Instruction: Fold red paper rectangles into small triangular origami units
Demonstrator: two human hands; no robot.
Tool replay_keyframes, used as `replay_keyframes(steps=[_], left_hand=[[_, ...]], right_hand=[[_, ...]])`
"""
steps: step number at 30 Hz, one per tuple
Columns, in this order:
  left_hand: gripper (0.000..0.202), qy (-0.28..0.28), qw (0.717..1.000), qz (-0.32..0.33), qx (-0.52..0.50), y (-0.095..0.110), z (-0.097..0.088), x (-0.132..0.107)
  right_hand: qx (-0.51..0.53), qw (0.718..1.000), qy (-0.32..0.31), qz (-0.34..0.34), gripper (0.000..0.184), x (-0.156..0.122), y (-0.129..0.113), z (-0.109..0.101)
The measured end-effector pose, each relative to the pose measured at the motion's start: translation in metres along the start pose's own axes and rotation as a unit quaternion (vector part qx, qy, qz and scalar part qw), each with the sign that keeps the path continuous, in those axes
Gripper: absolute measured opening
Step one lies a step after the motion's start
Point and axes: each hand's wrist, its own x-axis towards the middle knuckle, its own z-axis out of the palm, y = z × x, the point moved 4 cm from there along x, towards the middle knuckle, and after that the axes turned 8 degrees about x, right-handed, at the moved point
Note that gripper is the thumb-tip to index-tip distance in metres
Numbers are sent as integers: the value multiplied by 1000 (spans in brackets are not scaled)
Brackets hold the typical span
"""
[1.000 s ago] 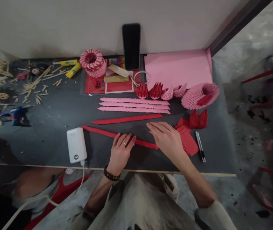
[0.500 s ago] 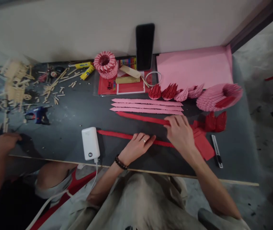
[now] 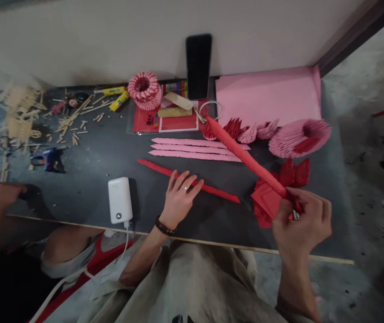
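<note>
Newly lifted, the limp red paper strip [image 3: 246,157] is pinched at its near end by the right hand [image 3: 301,224]; left hand [image 3: 178,199] spread.

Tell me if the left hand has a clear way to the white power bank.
Probably yes: the left hand rests on a red paper strip, the white power bank lies beside it, only bare tabletop between.

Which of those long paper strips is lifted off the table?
The red strip pinched in the right hand, slanting above the rest. The other red strip lies flat under the left hand; the pink strips lie flat too.
</note>
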Motion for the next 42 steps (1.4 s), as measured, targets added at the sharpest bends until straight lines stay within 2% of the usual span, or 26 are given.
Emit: replay_keyframes(steps=[4,6,10,14,19,25,28,31,33,35,38,41,42], left_hand=[[53,33,999,-30,-13,-3,9,-14],[50,47,997,-64,-7,-2,17,-5],[48,34,994,-103,30,9,30,26],[51,29,996,-72,38,18,40,47],[50,46,997,-53,26,13,43,51],[53,30,998,-37,-36,8,46,51],[62,31,998,-37,-36,7,47,49],[67,40,998,-44,-17,4,41,47],[65,41,998,-52,0,1,30,40],[63,26,998,-63,10,-2,17,21],[56,24,989,-140,50,-7,-6,-30],[39,92,958,-242,122,-9,-31,-92],[35,98,953,-253,133,-8,-37,-108]], right_hand=[[8,1000,6,21,26,-6,24,-13],[21,999,9,32,26,-6,33,-16],[38,998,29,47,25,-4,42,-23],[45,997,21,61,23,-9,46,-28],[45,995,-26,79,25,-20,51,-27],[75,989,-121,-29,20,-25,40,-12],[92,982,-157,-53,22,-29,33,-7],[105,975,-181,-79,26,-34,25,-6],[108,971,-190,-98,28,-37,21,-5],[110,968,-199,-108,29,-42,17,-2],[104,964,-216,-116,32,-51,7,9],[101,961,-223,-131,36,-62,-9,25],[104,959,-226,-134,36,-66,-16,32]])
